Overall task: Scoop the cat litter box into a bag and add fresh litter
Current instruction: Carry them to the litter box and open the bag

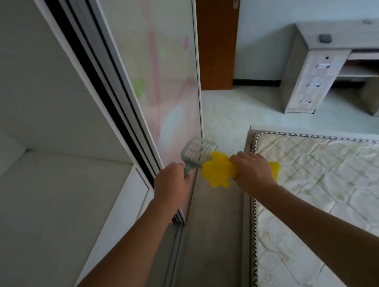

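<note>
- Furthest left of the bare mattress [326,176] is an open wardrobe with an empty white shelf [57,197], fronted by a sliding door [168,76].
- Just left of the mattress edge, over the strip of floor, the left hand [169,187] has its fingers wrapped tight round the handle of a grey slotted litter scoop [196,153], basket up and forward.
- Right at the mattress corner, the right hand [253,169] is clenched on a crumpled yellow bag [219,173], which bunches out either side of the fist.
- Far beyond the mattress, to the right, stands a desk with drawers [316,80].
- No litter box is in view from here, so I'd say the step is carrying the tools to it.
- To do it well: keep the scoop level, shake the bag open before kneeling, and mind the door edge in that narrow gap.
</note>
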`<state>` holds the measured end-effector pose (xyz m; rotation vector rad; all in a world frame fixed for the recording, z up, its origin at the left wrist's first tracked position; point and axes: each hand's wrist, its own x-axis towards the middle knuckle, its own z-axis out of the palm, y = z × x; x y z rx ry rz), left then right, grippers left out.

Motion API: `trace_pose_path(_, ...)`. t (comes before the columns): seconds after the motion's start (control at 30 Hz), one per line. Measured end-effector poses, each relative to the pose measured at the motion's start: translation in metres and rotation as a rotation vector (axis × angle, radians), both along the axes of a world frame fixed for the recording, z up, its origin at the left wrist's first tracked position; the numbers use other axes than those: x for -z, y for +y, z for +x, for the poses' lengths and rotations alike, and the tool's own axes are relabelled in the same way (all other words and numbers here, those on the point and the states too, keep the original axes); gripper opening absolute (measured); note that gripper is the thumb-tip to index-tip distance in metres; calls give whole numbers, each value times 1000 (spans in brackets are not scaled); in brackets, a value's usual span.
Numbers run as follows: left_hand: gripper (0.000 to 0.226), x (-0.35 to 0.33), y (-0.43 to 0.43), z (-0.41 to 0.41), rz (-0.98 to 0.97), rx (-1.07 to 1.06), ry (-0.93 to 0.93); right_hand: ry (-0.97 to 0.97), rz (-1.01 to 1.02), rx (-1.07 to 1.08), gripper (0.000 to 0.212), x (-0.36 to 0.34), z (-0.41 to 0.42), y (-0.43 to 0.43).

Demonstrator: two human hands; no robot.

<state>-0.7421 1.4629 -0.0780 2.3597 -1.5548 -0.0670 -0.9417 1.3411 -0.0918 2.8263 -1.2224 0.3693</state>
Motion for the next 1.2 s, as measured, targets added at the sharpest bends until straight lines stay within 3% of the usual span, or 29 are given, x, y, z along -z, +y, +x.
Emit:
trace_pose_path(0.3,19,-7,-89,-5,-16,130,27,-28,1,116,32,-4,-12,-54)
trace_pose_path(0.77,18,-4,-254,59,-10,264,51,10,-17,265,33,-15,49,-177)
trace_pose_path(1.2,19,7,-420,64,-13,189,142,-28,7,317,25,-1,63,-360)
